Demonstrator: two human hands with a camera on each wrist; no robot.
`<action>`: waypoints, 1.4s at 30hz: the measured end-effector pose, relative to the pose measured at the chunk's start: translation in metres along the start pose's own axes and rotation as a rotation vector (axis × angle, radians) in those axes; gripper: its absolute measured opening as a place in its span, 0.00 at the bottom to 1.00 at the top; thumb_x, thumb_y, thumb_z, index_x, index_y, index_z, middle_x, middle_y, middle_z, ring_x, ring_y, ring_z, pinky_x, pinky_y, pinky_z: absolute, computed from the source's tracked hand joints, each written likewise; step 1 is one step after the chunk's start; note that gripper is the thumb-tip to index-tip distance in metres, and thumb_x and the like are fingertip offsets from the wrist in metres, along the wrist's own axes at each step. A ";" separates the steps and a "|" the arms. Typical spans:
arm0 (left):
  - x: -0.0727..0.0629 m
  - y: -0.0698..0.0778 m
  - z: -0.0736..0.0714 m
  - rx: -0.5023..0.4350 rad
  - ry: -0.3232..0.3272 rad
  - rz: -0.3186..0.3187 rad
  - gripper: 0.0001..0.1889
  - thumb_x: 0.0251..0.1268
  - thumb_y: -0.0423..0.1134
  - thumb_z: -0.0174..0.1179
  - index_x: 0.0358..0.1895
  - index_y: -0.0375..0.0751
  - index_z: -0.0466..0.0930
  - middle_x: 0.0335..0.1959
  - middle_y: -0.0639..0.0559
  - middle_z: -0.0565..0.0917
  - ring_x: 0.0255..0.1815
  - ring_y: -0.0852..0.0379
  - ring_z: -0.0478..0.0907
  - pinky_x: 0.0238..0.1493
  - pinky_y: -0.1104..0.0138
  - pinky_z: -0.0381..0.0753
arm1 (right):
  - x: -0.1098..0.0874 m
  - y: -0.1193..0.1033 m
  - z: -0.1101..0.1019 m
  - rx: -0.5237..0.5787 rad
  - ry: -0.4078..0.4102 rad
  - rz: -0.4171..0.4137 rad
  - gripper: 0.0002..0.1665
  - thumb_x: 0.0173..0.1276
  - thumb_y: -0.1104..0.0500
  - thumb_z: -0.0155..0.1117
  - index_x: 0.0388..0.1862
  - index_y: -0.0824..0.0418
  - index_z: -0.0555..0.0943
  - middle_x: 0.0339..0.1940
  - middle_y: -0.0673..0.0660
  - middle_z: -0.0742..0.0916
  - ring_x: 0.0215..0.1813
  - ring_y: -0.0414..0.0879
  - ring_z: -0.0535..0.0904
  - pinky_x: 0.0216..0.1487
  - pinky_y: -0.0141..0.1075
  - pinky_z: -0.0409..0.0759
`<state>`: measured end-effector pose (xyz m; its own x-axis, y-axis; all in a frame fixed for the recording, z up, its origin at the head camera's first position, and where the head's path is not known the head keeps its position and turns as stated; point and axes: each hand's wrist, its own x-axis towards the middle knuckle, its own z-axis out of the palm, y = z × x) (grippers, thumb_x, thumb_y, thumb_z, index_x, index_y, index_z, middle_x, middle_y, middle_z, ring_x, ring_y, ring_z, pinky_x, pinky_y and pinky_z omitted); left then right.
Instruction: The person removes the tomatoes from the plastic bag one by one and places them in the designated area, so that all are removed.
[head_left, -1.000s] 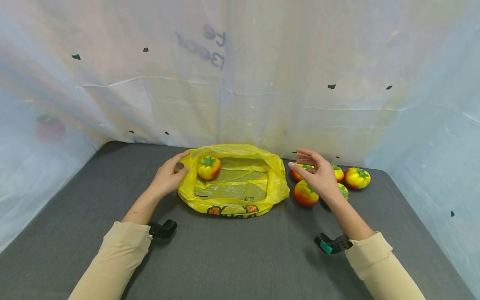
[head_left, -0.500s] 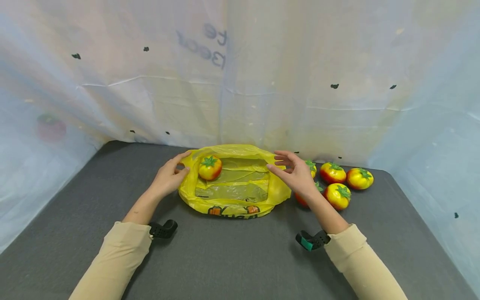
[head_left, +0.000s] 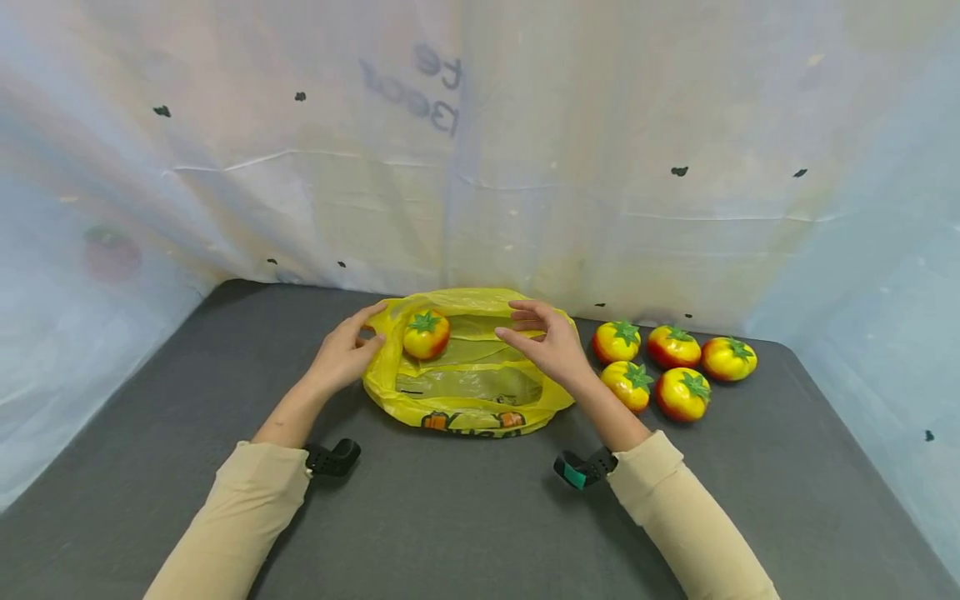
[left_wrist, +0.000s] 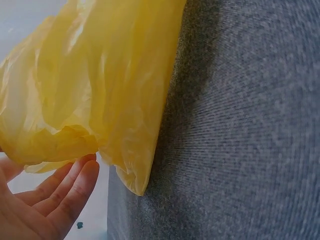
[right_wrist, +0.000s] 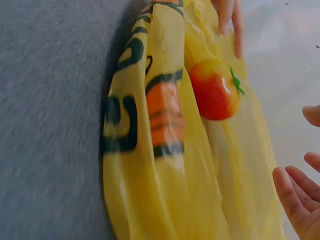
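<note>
A yellow plastic bag (head_left: 468,421) lies with its mouth spread wide, and one red-and-yellow tomato (head_left: 427,335) with a green calyx sits inside at its left end. My left hand (head_left: 343,354) touches the bag's left rim, thumb and fingers apart around the edge. In the left wrist view the fingers (left_wrist: 80,182) stretch nearly straight against the bag's edge. Over the bag's right part my right hand (head_left: 551,342) hovers with thumb and fingers spread and nothing between them. The right wrist view shows its fingertips (right_wrist: 290,187) beside the bag's rim.
Several more tomatoes (head_left: 682,394) stand in a cluster on the dark grey table (head_left: 450,517), right of the bag. A pale plastic sheet (head_left: 562,167) with dark marks hangs behind and at both sides.
My right hand has moved left from above the tomato cluster to over the bag's right part, uncovering the tomatoes. The left hand stays at the bag's left rim.
</note>
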<state>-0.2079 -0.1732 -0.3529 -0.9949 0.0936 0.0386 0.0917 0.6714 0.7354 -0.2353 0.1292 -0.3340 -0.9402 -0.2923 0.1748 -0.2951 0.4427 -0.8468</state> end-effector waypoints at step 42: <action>-0.004 -0.001 0.002 -0.020 0.038 -0.004 0.28 0.75 0.38 0.47 0.75 0.45 0.56 0.65 0.33 0.67 0.45 0.43 0.77 0.34 0.61 0.76 | 0.046 -0.026 0.085 -0.151 -0.223 0.055 0.36 0.64 0.50 0.67 0.70 0.55 0.70 0.66 0.60 0.76 0.65 0.57 0.73 0.61 0.48 0.74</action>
<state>-0.2042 -0.1725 -0.3549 -0.9961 0.0630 0.0611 0.0875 0.6569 0.7489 -0.2562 0.0326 -0.3469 -0.8997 -0.4364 0.0016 -0.2825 0.5797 -0.7643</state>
